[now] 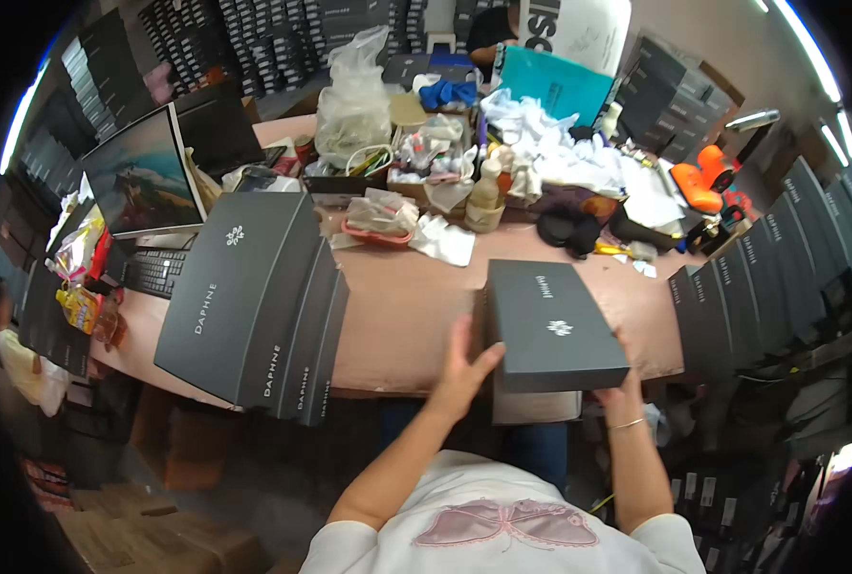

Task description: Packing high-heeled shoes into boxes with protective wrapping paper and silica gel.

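Observation:
In front of me at the table edge is a dark grey shoebox (555, 320) with a pale emblem on its lid. A lighter lower part (538, 407) shows under the lid's near side. My right hand (619, 381) grips the box at its near right corner, its fingers partly hidden by the box. My left hand (464, 375) is at the left side, fingers stretched out and slightly blurred, thumb close to the lid's edge; whether it touches I cannot tell. A stack of similar shoeboxes (244, 297) stands to the left.
More dark shoeboxes (761, 287) line the table's right side. Behind lie a red tray (378, 230), a bottle (484, 198), white crumpled paper (541, 129) and an orange tape dispenser (699, 182). A monitor (144, 172) and keyboard (156, 272) stand at the left. Cartons (158, 536) sit below.

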Demonstrator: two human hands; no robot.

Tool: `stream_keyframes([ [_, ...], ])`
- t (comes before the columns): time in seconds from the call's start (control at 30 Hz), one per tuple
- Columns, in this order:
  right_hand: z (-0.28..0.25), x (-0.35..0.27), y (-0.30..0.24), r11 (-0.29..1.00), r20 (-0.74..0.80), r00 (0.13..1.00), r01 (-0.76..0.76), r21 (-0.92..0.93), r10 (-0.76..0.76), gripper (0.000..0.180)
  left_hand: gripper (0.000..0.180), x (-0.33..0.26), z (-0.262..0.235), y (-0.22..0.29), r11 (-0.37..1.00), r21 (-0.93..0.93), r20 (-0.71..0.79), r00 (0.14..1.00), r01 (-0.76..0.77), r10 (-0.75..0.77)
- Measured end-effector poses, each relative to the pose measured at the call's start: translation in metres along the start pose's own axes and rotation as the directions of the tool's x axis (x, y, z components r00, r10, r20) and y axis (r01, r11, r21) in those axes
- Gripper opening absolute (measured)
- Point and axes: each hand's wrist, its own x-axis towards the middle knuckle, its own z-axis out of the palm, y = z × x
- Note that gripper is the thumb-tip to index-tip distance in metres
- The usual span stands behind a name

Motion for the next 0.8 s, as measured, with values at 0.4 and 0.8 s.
stream_keyframes([
  [0.4,0.061,-0.060,0.071,-0.521,0.527,0.849,0.436,-0.734,-0.033,0.084,0.065,0.000,-0.156,0.035,0.723,0.689,-0.177,0.979,0.048,0.103],
  [0.8,0.099,-0.031,0.085,-0.291,0.776,0.608,0.782,-0.551,0.166,0.019,0.049,-0.051,0.050,-0.055,0.543,0.425,0.888,0.451,-0.724,-0.093],
])
